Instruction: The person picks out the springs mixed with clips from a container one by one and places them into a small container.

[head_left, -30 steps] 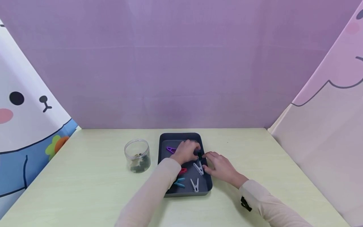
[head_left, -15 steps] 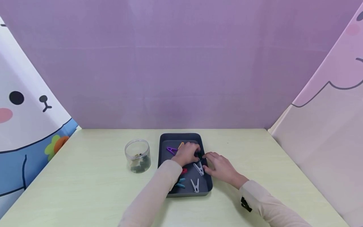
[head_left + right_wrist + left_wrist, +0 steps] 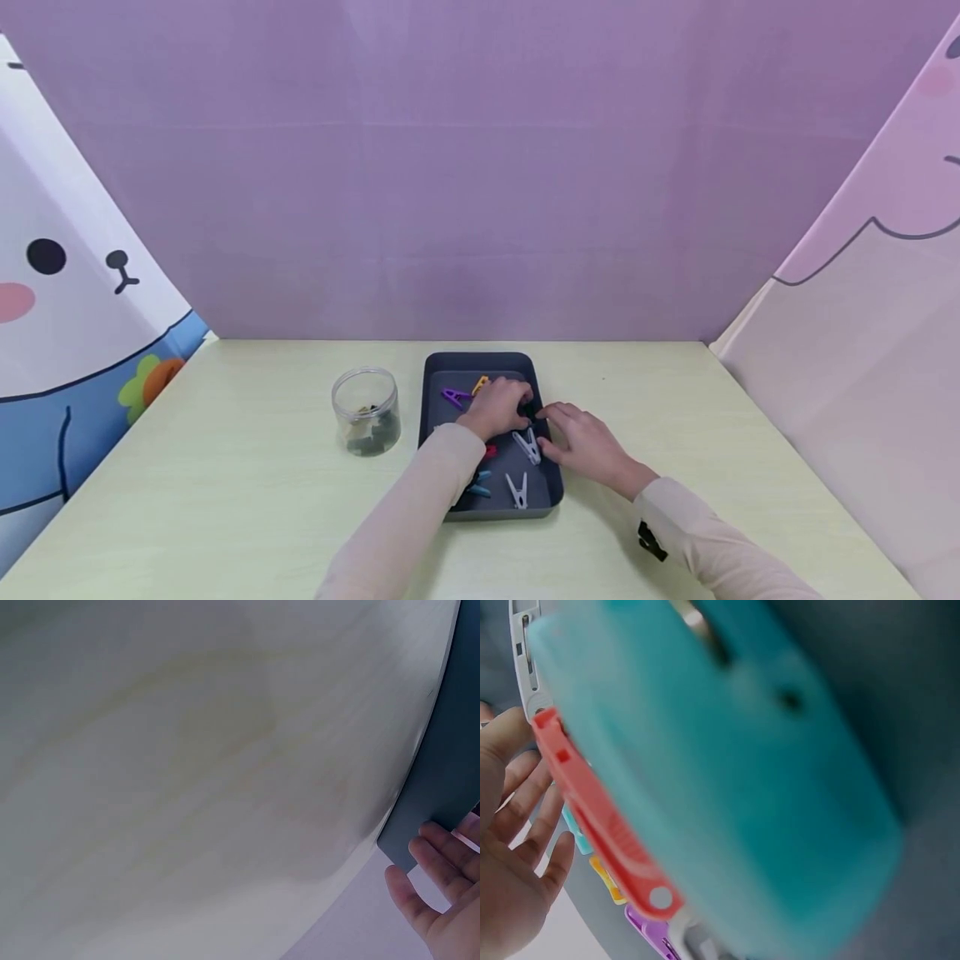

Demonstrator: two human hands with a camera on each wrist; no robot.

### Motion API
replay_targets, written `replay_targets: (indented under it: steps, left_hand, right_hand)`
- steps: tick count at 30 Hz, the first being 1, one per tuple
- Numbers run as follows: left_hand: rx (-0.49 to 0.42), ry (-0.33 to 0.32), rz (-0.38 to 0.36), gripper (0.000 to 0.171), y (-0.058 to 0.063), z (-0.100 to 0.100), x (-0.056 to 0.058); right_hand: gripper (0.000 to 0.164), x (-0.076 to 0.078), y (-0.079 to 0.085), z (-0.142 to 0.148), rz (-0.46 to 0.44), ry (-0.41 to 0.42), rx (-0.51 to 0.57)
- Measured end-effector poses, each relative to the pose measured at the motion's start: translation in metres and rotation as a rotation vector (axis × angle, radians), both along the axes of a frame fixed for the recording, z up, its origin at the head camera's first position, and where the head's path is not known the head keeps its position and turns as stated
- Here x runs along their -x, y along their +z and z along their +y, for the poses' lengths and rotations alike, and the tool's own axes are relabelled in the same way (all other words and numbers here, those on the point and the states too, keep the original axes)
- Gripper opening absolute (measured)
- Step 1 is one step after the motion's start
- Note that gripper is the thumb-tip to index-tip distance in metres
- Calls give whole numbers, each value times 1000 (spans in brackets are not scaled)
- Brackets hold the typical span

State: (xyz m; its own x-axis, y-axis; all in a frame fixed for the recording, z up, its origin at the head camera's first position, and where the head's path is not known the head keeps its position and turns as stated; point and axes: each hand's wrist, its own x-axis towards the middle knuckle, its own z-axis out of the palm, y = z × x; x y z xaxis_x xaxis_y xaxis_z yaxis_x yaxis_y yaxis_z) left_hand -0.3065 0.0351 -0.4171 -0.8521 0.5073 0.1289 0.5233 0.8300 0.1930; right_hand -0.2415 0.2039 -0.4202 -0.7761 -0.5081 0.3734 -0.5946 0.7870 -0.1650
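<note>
Inside the dark grey tray (image 3: 480, 360), my left hand (image 3: 497, 408) reaches over to the right wall, thumb and forefinger bent towards a small dark item (image 3: 531, 412). Whether they pinch it I cannot tell. In the left wrist view that hand (image 3: 517, 817) has its fingers spread beside a red clothespin (image 3: 600, 810), and a blurred teal clothespin (image 3: 727, 765) fills the foreground. My right hand (image 3: 588, 442) lies at the tray's right rim with loosely extended fingers; in its wrist view, fingertips (image 3: 431, 847) touch the tray's outer wall.
Around the left forearm lie a purple clothespin (image 3: 454, 397), a yellow one (image 3: 481, 384), a blue one (image 3: 480, 485) and two pale ones, one grey (image 3: 528, 447), one white (image 3: 518, 492). A clear round jar (image 3: 365, 412) with dark and pale contents stands left of the tray on the table (image 3: 247, 467).
My left hand and forearm have shifted slightly right and towards me, uncovering the yellow clothespin. The right hand stays at the rim.
</note>
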Motion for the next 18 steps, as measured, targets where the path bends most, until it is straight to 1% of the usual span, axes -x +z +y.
replay_targets:
  steps: [6,10,18]
  left_hand:
    - [-2,0,-15,33,2,0,0]
    - [-3,-4,-15,34,3,-1,0]
    - [-12,32,-18,35,11,-6,-1]
  right_hand:
    - [32,1,-2,0,17,3,9]
    - [32,1,-2,0,10,1,12]
    - [33,-1,1,-1,-21,-7,5]
